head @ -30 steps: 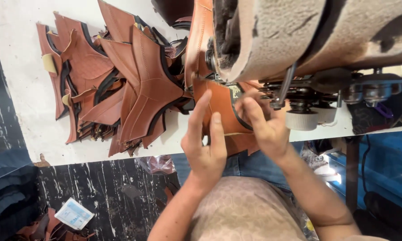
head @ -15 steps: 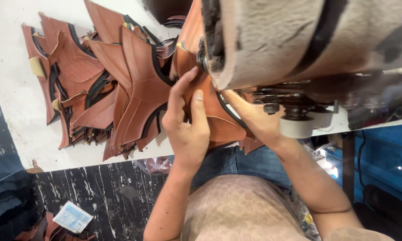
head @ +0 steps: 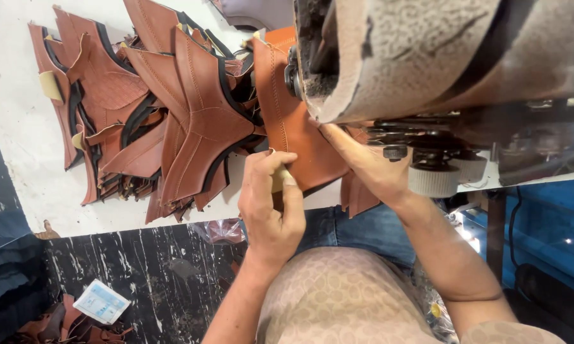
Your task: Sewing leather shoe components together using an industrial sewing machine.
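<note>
Currently we keep our left hand [head: 271, 204] pinching the brown leather piece [head: 296, 127] at the table's [head: 19, 127] near edge, right hand [head: 369, 165] pressed flat beside the sewing machine [head: 414, 57].

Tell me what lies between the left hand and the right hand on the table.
In the head view, the brown leather piece spans the gap: the left hand pinches its near edge, and the right hand presses on it beside the sewing machine.

Bare tabletop [head: 19, 127] beyond leather stack [head: 159, 114]
</note>
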